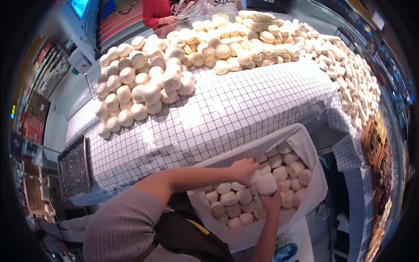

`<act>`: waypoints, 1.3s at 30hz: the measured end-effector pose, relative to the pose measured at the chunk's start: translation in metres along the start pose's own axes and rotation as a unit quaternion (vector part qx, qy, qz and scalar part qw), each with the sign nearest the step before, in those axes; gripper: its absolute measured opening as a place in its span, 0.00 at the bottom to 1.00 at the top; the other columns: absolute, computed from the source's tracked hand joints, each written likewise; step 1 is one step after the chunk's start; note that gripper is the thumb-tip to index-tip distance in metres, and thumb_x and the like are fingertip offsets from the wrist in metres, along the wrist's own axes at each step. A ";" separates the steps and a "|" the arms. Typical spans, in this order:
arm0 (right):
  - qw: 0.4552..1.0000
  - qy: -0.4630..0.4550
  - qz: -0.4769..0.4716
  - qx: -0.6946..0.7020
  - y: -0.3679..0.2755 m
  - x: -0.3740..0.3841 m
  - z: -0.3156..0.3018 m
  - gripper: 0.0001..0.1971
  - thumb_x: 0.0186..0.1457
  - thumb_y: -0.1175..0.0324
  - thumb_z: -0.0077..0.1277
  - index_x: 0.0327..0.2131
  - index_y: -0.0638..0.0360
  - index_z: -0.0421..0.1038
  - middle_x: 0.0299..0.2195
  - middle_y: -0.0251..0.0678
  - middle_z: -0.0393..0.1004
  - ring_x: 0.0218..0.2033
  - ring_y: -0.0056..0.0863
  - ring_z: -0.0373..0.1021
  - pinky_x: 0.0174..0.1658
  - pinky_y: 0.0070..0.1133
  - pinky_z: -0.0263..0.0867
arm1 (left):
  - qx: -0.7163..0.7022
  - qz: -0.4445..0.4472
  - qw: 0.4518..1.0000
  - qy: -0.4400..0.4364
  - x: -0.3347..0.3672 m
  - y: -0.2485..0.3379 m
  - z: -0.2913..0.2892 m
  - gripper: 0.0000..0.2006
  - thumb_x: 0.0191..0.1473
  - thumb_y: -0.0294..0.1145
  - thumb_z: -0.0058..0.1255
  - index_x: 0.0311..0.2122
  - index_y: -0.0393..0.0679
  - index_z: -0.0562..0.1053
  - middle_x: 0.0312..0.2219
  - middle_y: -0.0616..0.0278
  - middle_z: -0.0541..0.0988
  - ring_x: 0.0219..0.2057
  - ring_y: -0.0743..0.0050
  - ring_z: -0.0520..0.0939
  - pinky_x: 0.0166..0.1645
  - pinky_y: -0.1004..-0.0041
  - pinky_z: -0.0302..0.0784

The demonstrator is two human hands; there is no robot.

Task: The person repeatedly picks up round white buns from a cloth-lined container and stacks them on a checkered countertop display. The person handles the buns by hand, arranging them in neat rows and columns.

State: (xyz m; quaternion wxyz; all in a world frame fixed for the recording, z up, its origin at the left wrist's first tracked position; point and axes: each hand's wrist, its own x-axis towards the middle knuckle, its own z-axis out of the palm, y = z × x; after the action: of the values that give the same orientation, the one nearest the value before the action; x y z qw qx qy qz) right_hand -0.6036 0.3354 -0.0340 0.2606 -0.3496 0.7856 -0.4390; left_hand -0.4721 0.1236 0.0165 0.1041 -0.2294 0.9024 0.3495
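Observation:
A white cloth-lined bin [312, 150] full of round white steamed buns [229, 198] stands right in front of me. My right hand [271, 201] grips a large round steamed bun [266, 184] from below, raised over the others. Just to its left, my left hand [243, 170] reaches across the bin with its fingers curled on another bun [255, 176], which touches or nearly touches the first. The fingertips of the left hand are partly hidden.
Beyond the bin, a table with a checked cloth [209, 102] carries a stacked heap of round buns [139, 94], twisted rolls [244, 56] and small pieces [349, 78]. A dark tray [74, 168] lies at the left end. A person in a red sleeve [152, 15] stands behind.

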 end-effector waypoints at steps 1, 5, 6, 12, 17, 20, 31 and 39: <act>0.998 -0.032 0.012 0.053 -0.015 -0.002 0.003 0.40 0.42 0.67 0.69 0.60 0.56 0.62 0.51 0.43 0.73 0.53 0.36 0.72 0.54 0.32 0.70 | -0.077 0.001 0.996 -0.036 -0.017 -0.014 -0.010 0.44 0.34 0.45 0.71 0.58 0.46 0.65 0.50 0.52 0.71 0.51 0.50 0.76 0.52 0.60 0.77; 0.942 -0.186 0.066 0.270 -0.081 -0.004 0.030 0.44 0.40 0.69 0.69 0.61 0.59 0.58 0.57 0.41 0.67 0.55 0.37 0.69 0.58 0.33 0.67 | -0.379 0.010 0.922 -0.085 -0.115 -0.074 -0.054 0.43 0.40 0.47 0.71 0.60 0.46 0.64 0.54 0.53 0.70 0.54 0.57 0.74 0.55 0.62 0.75; 0.925 -0.201 0.071 0.315 -0.091 -0.001 0.045 0.44 0.40 0.69 0.69 0.62 0.59 0.58 0.56 0.41 0.68 0.54 0.37 0.69 0.57 0.33 0.68 | -0.452 0.013 0.889 -0.072 -0.144 -0.085 -0.064 0.43 0.41 0.47 0.71 0.61 0.46 0.63 0.54 0.54 0.69 0.54 0.59 0.74 0.55 0.62 0.75; 0.853 -0.381 0.130 0.333 -0.201 0.033 0.204 0.40 0.46 0.68 0.66 0.62 0.61 0.58 0.52 0.43 0.72 0.50 0.34 0.72 0.51 0.31 0.72 | -0.433 -0.065 0.845 0.307 -0.302 -0.162 -0.085 0.44 0.39 0.44 0.75 0.61 0.46 0.63 0.53 0.54 0.69 0.54 0.60 0.74 0.57 0.62 0.74; 0.801 -0.567 0.097 0.167 -0.321 0.017 0.368 0.38 0.50 0.64 0.67 0.61 0.62 0.60 0.52 0.40 0.72 0.49 0.29 0.72 0.50 0.27 0.71 | -0.185 -0.225 0.773 0.564 -0.414 -0.269 -0.055 0.44 0.36 0.44 0.76 0.58 0.46 0.63 0.50 0.53 0.69 0.52 0.53 0.75 0.54 0.60 0.76; 0.754 -0.650 0.062 0.071 -0.359 0.011 0.451 0.41 0.49 0.60 0.68 0.62 0.61 0.59 0.53 0.40 0.72 0.50 0.28 0.71 0.53 0.27 0.69 | -0.168 -0.299 0.735 0.585 -0.453 -0.325 -0.041 0.44 0.35 0.43 0.75 0.57 0.46 0.62 0.48 0.54 0.69 0.51 0.48 0.75 0.54 0.58 0.75; 0.588 -0.793 0.037 -0.154 -0.417 0.023 0.574 0.44 0.47 0.57 0.70 0.65 0.53 0.58 0.54 0.36 0.72 0.52 0.28 0.70 0.54 0.25 0.67 | 0.072 -0.231 0.861 0.448 -0.497 -0.371 -0.081 0.48 0.37 0.62 0.68 0.63 0.57 0.62 0.56 0.62 0.70 0.52 0.57 0.77 0.51 0.49 0.70; 0.763 -0.613 -0.095 -0.183 -0.382 0.032 0.533 0.37 0.45 0.62 0.71 0.58 0.59 0.67 0.37 0.37 0.79 0.39 0.21 0.74 0.45 0.22 0.70 | 0.011 -0.293 0.888 0.354 -0.476 -0.381 -0.076 0.38 0.40 0.63 0.66 0.56 0.59 0.71 0.42 0.68 0.81 0.43 0.64 0.79 0.46 0.63 0.71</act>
State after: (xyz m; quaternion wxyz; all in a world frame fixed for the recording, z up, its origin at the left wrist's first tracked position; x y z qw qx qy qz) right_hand -0.1191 -0.1010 0.0408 0.5744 -0.6581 0.4868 -0.0012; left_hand 0.1271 -0.0133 0.0162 -0.1220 -0.5911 0.7746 0.1889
